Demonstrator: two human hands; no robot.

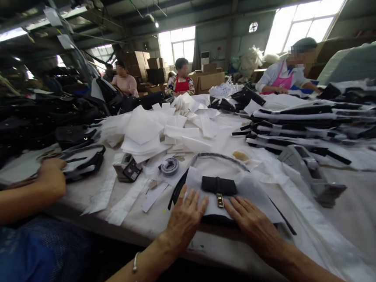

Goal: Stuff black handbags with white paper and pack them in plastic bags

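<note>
A black handbag (219, 221) lies on the table in front of me, mostly covered by a sheet of white paper (255, 196). Its dark flap strap (218, 185) and gold clasp (220, 200) show on top of the paper, and its wrapped handle (220, 156) arches away behind. My left hand (188, 211) rests flat on the paper left of the clasp, fingers stretched out. On the right side of the clasp my right hand (249, 217) also lies flat, fingers extended. Neither hand grips anything.
Loose white sheets (147, 131) heap up beyond the bag. A tape dispenser (309, 170) stands to the right, a small dark box-like device (127, 168) and a grey roll (169, 166) to the left. Stacked black bags (292, 127) lie far right. A co-worker's arm (51, 179) reaches in at left.
</note>
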